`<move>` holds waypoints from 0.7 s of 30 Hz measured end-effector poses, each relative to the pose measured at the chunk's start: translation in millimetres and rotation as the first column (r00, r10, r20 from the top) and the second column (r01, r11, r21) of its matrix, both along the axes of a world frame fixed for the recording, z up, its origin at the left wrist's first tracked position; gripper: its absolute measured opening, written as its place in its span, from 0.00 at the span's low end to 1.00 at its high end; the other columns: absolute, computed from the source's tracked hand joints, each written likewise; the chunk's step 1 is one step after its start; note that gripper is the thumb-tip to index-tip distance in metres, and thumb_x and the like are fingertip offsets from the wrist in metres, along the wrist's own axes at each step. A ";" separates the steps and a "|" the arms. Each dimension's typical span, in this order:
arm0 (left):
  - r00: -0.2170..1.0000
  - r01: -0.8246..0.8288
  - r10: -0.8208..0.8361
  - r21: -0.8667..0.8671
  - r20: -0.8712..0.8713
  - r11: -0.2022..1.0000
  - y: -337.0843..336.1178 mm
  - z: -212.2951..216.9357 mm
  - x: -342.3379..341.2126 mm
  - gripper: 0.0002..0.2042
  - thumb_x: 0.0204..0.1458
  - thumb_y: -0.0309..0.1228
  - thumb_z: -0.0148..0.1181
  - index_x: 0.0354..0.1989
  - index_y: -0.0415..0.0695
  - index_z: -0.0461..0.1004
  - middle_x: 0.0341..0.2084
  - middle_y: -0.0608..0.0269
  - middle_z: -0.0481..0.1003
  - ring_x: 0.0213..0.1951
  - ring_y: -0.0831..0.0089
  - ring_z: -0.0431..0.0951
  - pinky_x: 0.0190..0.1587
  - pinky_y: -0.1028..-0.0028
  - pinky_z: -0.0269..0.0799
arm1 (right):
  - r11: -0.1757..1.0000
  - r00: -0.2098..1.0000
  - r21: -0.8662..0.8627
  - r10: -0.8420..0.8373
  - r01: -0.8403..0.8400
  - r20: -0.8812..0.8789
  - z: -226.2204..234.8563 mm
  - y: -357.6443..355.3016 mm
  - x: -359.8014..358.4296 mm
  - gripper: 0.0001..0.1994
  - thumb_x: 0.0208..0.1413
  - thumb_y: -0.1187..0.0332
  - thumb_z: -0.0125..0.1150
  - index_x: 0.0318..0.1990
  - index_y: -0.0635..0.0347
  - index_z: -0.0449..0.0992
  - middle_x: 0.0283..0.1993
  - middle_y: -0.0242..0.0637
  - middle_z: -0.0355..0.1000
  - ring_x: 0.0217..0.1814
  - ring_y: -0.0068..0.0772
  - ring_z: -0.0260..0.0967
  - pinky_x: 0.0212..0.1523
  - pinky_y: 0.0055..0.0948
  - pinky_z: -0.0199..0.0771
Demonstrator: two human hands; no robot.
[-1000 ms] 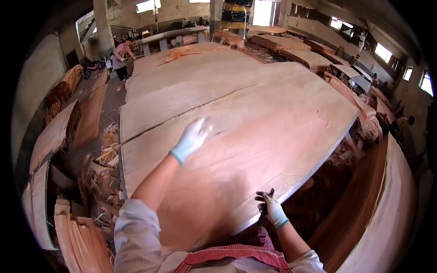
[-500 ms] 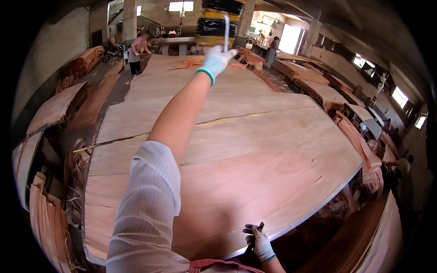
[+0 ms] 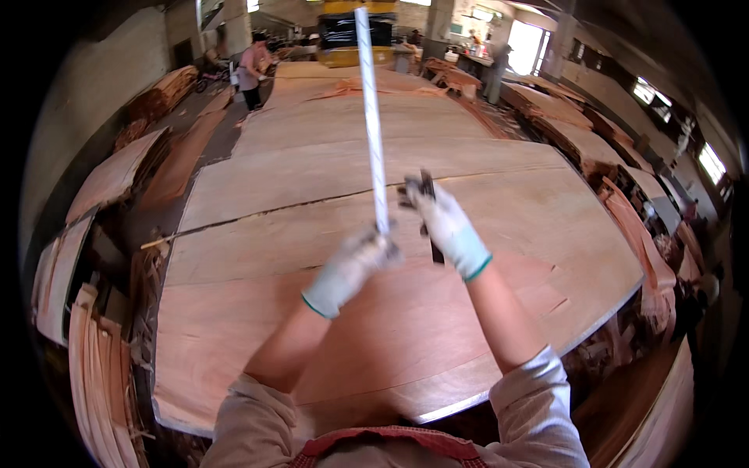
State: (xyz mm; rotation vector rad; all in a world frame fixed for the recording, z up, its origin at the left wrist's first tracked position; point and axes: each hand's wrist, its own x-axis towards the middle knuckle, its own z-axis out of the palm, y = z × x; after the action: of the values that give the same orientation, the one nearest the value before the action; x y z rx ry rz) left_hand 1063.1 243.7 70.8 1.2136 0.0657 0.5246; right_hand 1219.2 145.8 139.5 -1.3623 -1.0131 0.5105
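Gloved in white, my left hand point(image 3: 351, 261) is closed on the lower end of a long white strip point(image 3: 370, 117), apparently tape. The strip rises nearly straight, its top in front of a yellow and black wrapped block point(image 3: 355, 31); whether the two are joined I cannot tell. My right hand point(image 3: 452, 222), in a white glove with dark fingertips, grips a narrow, flat black tool point(image 3: 437, 251) just right of the strip. Both hands are above broad, pale pinkish wood veneer sheets point(image 3: 257, 335), crossed by a long dark gap point(image 3: 273, 208).
Veneer stacks stand at the left point(image 3: 117, 175) and right point(image 3: 562, 140). Loose strips point(image 3: 97, 359) hang beside the left edge. One person point(image 3: 251, 70) in pink works at the far left; another person point(image 3: 498, 74) stands at the far right.
My left hand has come down toward me from the far top, and a longer length of white strip shows above it. My right hand has risen from the near edge with the black tool.
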 end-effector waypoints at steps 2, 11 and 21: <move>0.986 0.132 -0.133 -0.026 -0.101 0.991 -22.0 -46.0 -17.1 0.23 0.63 0.36 0.50 0.62 0.35 0.61 0.36 0.60 0.75 0.40 0.70 0.77 0.49 0.67 0.72 | 0.996 0.998 0.071 0.057 -0.058 0.017 39.7 18.2 -24.6 0.13 0.63 0.61 0.53 0.48 0.60 0.73 0.36 0.30 0.75 0.30 0.15 0.64 0.24 0.17 0.61; 0.934 0.029 0.216 0.665 -0.284 0.747 59.1 -6.7 -15.4 0.32 0.63 0.51 0.43 0.67 0.39 0.54 0.65 0.51 0.60 0.66 0.62 0.59 0.63 0.66 0.59 | 0.954 0.914 -0.102 -0.298 0.281 -0.275 -73.2 -83.5 -106.4 0.06 0.63 0.69 0.53 0.35 0.60 0.71 0.21 0.24 0.64 0.17 0.12 0.56 0.18 0.16 0.55; 0.991 0.087 -0.087 0.005 0.101 0.996 37.2 219.3 24.7 0.15 0.64 0.33 0.43 0.43 0.32 0.70 0.22 0.66 0.68 0.25 0.74 0.70 0.25 0.76 0.67 | 0.777 0.807 -0.404 -0.574 0.484 -0.138 -178.1 -250.6 -106.5 0.07 0.61 0.69 0.53 0.38 0.64 0.72 0.23 0.28 0.66 0.21 0.15 0.60 0.20 0.17 0.59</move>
State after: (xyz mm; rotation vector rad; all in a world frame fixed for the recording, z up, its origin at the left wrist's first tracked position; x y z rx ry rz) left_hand 1087.9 280.9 290.2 1.1827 -0.0734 0.5093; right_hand 1112.7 -104.9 -38.7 -1.7704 -0.2885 0.4254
